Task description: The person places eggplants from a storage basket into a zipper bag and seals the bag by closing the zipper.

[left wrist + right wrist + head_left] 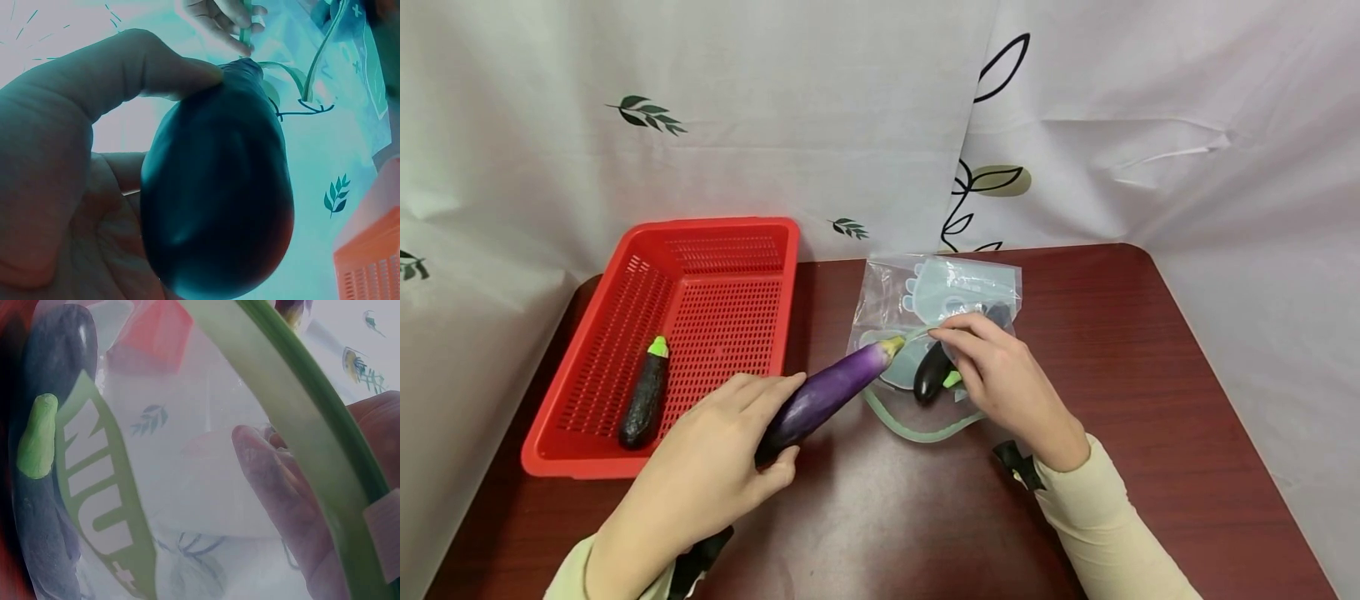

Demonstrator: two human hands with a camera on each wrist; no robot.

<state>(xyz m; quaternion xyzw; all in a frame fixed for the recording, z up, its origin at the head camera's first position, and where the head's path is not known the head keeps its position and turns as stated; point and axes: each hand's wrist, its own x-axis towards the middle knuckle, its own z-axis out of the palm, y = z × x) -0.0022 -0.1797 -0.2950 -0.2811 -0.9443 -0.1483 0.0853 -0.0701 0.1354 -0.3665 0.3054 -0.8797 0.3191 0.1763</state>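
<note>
A long purple eggplant, pale toward its yellow-green stem, is gripped in my left hand. Its stem end points at the bag's opening; whether it touches the rim cannot be told. In the left wrist view the eggplant fills the middle, with the thumb along it. My right hand pinches the green-edged rim of a clear plastic zip bag and lifts it. Inside the bag lie dark vegetables, one with a bright green stem; the right wrist view shows them through the plastic.
At the left stands a red plastic basket holding a dark, green-tipped vegetable, perhaps a zucchini. Both rest on a dark red wooden table. A white curtain with leaf prints hangs behind and along the sides.
</note>
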